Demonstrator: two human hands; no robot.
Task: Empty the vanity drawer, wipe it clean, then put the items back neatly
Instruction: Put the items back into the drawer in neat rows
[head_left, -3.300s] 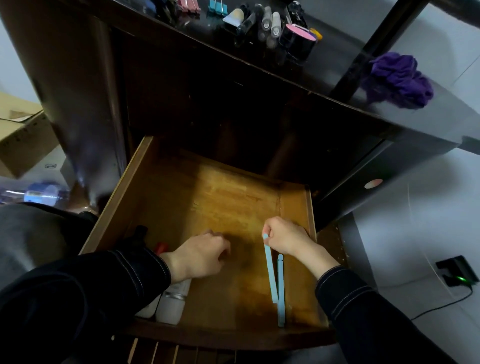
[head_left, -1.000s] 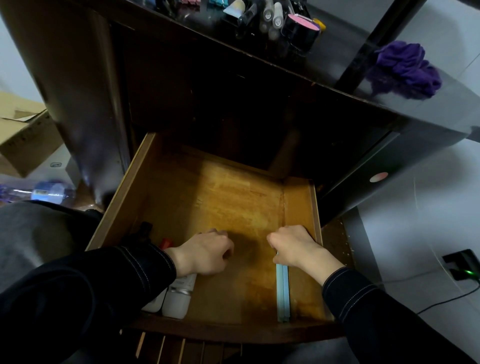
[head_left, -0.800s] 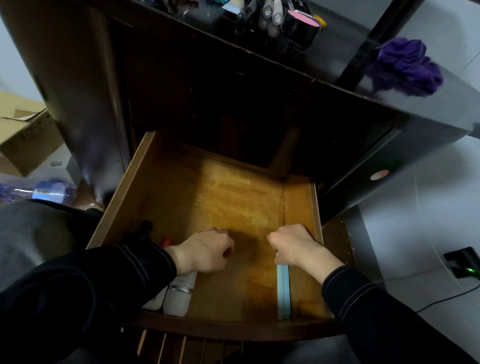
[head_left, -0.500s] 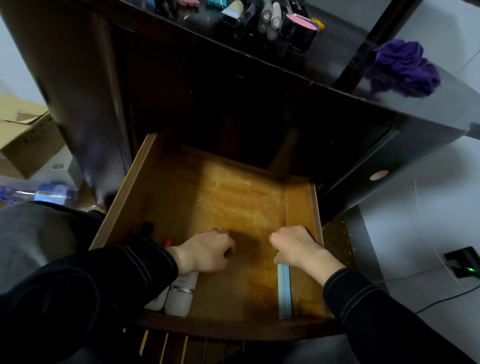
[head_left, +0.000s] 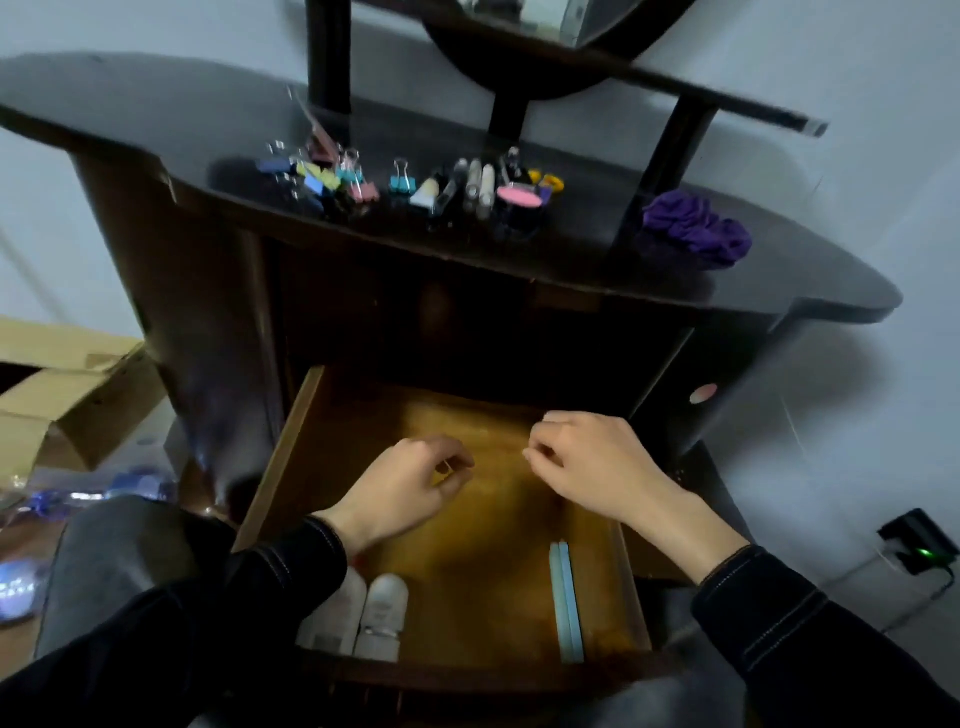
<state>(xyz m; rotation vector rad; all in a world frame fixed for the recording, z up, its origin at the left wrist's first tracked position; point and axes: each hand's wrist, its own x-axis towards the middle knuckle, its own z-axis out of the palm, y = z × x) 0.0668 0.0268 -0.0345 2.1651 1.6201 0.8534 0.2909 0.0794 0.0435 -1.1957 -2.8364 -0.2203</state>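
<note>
L hand (head_left: 410, 488) & R hand (head_left: 592, 462) hover apart over open drawer (head_left: 280, 467), fingers loosely curled, both empty. Two blue sticks (head_left: 566, 603) lie front-right, white bottles (head_left: 363, 613) front-left.

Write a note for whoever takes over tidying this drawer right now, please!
Left hand: loosely curled, empty, over the drawer.
Right hand: the same, empty.
In the drawer: two white bottles at the front left, two pale blue sticks side by side along the right wall.
On the vanity top: binder clips, makeup tubes, pink-lidded pot, purple cloth.
Done: bottles and sticks are in place.
Left: probably put the clips, tubes and pot back neatly.
</note>
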